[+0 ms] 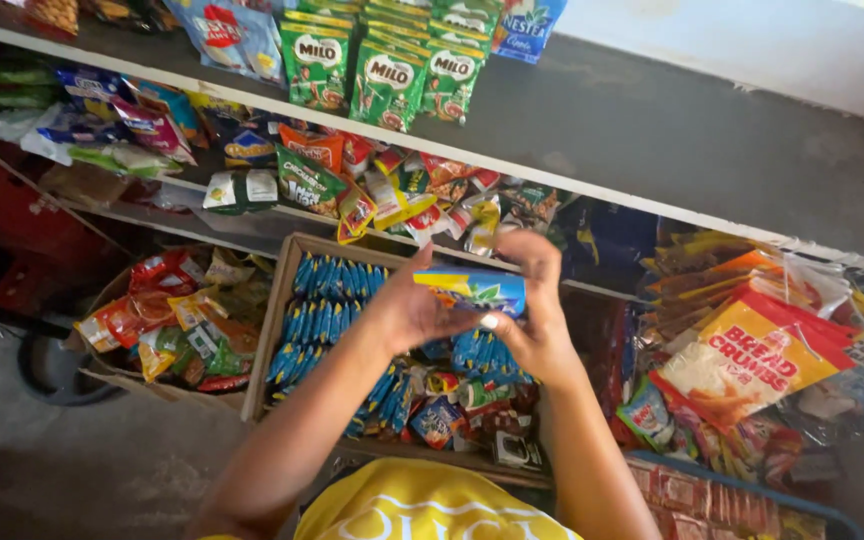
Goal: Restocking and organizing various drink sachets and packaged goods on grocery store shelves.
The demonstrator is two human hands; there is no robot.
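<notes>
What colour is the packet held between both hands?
Mostly blue packet with yellow and green, seen in the head view.

Soft daylight, dim shadowed left corner, slight motion blur, wide-angle edge distortion.

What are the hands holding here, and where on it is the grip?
Both hands hold one blue and yellow snack packet over the box of blue packets. The left hand grips its left end, the right hand its right end.
</notes>
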